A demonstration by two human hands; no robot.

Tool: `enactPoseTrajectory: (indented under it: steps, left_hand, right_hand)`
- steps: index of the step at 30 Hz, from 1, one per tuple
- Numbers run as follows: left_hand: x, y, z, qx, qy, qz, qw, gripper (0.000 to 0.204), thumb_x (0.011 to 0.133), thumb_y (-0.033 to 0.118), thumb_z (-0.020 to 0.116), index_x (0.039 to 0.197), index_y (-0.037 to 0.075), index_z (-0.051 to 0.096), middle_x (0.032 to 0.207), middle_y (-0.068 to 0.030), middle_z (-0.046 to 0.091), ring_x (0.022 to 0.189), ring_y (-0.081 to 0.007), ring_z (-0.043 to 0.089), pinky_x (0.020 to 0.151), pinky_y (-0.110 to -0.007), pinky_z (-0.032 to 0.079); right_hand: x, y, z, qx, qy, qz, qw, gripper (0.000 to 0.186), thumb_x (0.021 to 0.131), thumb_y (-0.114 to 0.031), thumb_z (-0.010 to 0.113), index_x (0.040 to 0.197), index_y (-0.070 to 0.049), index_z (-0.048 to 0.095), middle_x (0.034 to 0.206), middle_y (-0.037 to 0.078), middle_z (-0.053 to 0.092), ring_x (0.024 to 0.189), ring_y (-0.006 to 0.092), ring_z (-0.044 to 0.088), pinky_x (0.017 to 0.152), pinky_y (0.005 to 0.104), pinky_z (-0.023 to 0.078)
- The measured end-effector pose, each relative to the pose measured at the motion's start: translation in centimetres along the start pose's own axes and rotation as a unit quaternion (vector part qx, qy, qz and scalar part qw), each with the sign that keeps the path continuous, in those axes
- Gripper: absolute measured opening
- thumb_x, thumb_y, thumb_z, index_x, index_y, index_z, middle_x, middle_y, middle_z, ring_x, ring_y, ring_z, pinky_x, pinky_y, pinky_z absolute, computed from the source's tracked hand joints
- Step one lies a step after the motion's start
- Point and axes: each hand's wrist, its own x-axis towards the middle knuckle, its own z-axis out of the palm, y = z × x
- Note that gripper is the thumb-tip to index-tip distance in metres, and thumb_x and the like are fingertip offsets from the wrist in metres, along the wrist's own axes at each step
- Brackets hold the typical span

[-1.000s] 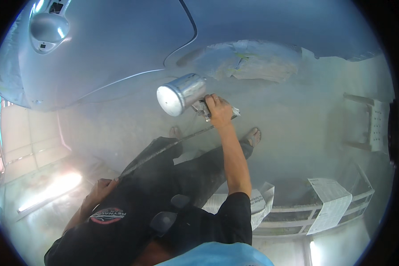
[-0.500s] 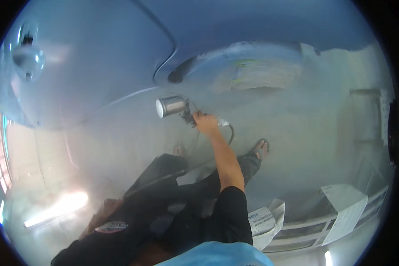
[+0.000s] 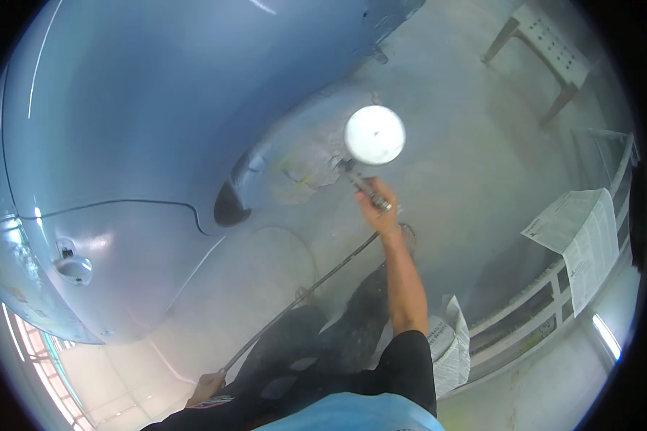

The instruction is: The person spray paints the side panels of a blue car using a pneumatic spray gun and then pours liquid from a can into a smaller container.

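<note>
My right hand is closed around the handle of a spray gun, arm stretched forward. The gun's round pale cup faces up with its lid. Its front points at the lower part of a glossy blue car body, near the wheel arch, where patchy covering hides the wheel. A dark air hose runs from the gun's handle back across my legs. Low on the left, my left hand is wrapped around that hose.
A white plastic stool stands at the far right. On the right, newspaper sheets hang over a pale slatted rack. The car's door handle sticks out at left. Haze hangs over the floor.
The view has swung toward the right along the car, bringing the stool in. The spray gun has turned, its cup lid now facing me. My left hand shows more clearly on the hose.
</note>
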Motion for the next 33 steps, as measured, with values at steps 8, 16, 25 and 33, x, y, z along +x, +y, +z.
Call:
enactPoseTrajectory:
  steps: [8,16,25,33]
  left_hand:
    - [-0.6,7.9,0.6,0.008,-0.048,0.023,0.999,0.058,0.101,0.051,0.05,0.065,0.006,0.059,0.056,0.0015,0.045,0.058,-0.0107,0.043,0.054,-0.032,0.035]
    - [-4.0,19.1,2.0,0.046,-0.061,0.135,0.988,0.059,0.1,0.053,0.046,0.069,0.005,0.061,0.056,-0.0013,0.046,0.057,-0.0133,0.046,0.054,-0.033,0.038]
    - [-7.6,23.1,2.1,-0.036,-0.056,0.193,0.979,0.055,0.101,0.049,0.046,0.073,0.005,0.062,0.061,-0.0005,0.049,0.059,-0.0126,0.047,0.055,-0.032,0.039]
    - [-6.3,17.5,1.3,-0.151,-0.044,0.215,0.964,0.046,0.102,0.042,0.048,0.081,0.005,0.065,0.065,0.0001,0.051,0.063,-0.0123,0.049,0.059,-0.03,0.041]
  right_hand:
    - [10.2,-3.8,-12.1,-0.109,0.048,-0.018,0.993,0.031,0.084,-0.027,0.08,0.095,0.0,0.068,0.065,0.007,0.056,0.06,0.0167,0.05,0.059,0.0301,0.044]
    - [23.2,-13.4,-18.8,-0.105,0.021,-0.075,0.991,0.028,0.086,-0.026,0.08,0.091,-0.002,0.068,0.062,0.003,0.049,0.06,0.011,0.043,0.056,0.0296,0.04]
    - [37.3,-28.4,-22.0,-0.039,0.152,-0.218,0.963,0.025,0.091,-0.024,0.076,0.092,0.0,0.069,0.066,-0.004,0.053,0.064,0.0036,0.049,0.057,0.0228,0.04]
    - [31.4,-21.4,-20.8,-0.131,0.168,-0.215,0.953,0.014,0.087,-0.011,0.074,0.091,0.0,0.068,0.065,0.0,0.056,0.06,0.0085,0.051,0.057,0.0264,0.044]
